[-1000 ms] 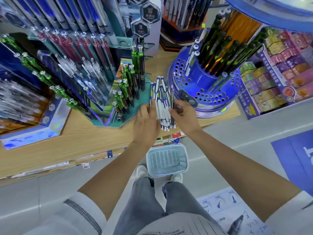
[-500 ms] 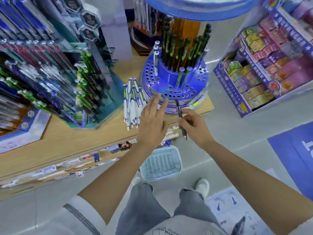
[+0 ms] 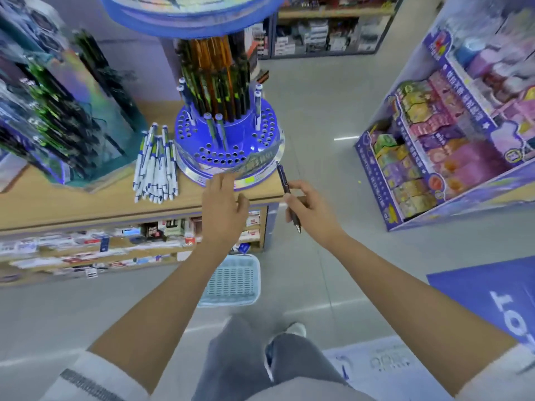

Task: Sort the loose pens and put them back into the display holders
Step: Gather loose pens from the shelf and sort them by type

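A round blue display holder full of small holes stands at the right end of a wooden shelf; dark and orange pens fill its centre and a few blue-capped pens stand in its outer holes. Several loose white-and-blue pens lie in a bunch on the shelf just left of it. My right hand pinches a dark pen, its upper end near the holder's front-right rim. My left hand hovers with relaxed fingers in front of the holder's base, holding nothing.
A tall angled display of green and dark pens stands at the left of the shelf. A pale blue plastic basket sits on the floor below my arms. A purple cardboard stand of boxed goods stands to the right across the aisle.
My right hand lifted one dark pen out of the loose bunch and carried it right to the round holder's front. My left hand left the bunch and moved right. The view swung right.
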{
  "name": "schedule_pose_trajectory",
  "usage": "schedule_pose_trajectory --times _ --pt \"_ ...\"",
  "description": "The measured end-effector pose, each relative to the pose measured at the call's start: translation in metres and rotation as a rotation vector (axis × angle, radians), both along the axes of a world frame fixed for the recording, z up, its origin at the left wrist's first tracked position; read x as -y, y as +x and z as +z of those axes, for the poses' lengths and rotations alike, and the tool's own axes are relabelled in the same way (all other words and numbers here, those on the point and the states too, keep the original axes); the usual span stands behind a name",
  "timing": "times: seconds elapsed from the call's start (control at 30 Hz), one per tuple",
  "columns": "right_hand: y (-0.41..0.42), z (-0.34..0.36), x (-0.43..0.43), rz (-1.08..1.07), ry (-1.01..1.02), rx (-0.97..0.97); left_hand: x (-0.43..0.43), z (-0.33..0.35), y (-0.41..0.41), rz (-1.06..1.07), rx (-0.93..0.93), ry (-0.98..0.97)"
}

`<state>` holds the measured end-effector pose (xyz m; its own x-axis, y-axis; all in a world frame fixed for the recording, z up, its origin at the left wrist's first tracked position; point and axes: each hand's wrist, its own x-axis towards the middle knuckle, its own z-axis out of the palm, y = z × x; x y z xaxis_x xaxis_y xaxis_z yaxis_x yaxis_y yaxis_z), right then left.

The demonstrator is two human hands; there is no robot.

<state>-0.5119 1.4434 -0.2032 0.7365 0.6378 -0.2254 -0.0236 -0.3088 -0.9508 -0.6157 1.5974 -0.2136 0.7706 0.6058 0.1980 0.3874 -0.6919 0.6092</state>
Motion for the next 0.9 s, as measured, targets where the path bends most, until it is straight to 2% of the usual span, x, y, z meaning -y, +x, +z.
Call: schedule_pose_trajectory --times 0.07,0.13,0.23,0.3,0.47,0.57,0.63,0.73,0.83,0.9 --pt "0.010 0.001 0.009 0.006 -0.002 -0.025 0.021 0.011 0.019 0.005 0.059 -0.329" --pt "0.024 0.002 0.017 0.049 -0.004 -0.049 0.038 0.022 0.045 0.044 0.038 -0.651" --pt "0.052 0.003 0.033 0.151 -0.044 -0.048 0.054 0.023 0.087 0.063 0.035 -0.892" --pt "0.073 0.003 0.045 0.160 -0.059 -0.061 0.058 0.020 0.113 0.068 0.050 -0.940" --pt "0.127 -0.002 0.069 0.027 -0.095 -0.085 0.067 0.015 0.174 0.015 0.015 -0.896" --pt "0.168 -0.009 0.075 -0.008 -0.112 -0.082 0.066 0.006 0.212 -0.026 -0.056 -0.780" --pt "0.203 -0.014 0.073 -0.010 -0.101 -0.081 0.061 -0.004 0.240 -0.049 -0.074 -0.635" --pt "0.267 -0.021 0.060 0.031 -0.108 -0.056 0.046 -0.014 0.288 -0.065 -0.137 -0.267" --pt "0.343 -0.025 0.036 0.110 -0.125 -0.049 0.026 -0.023 0.343 0.011 -0.227 -0.005" --pt "0.388 -0.026 0.017 0.168 -0.132 -0.049 0.010 -0.032 0.374 0.105 -0.282 0.093"
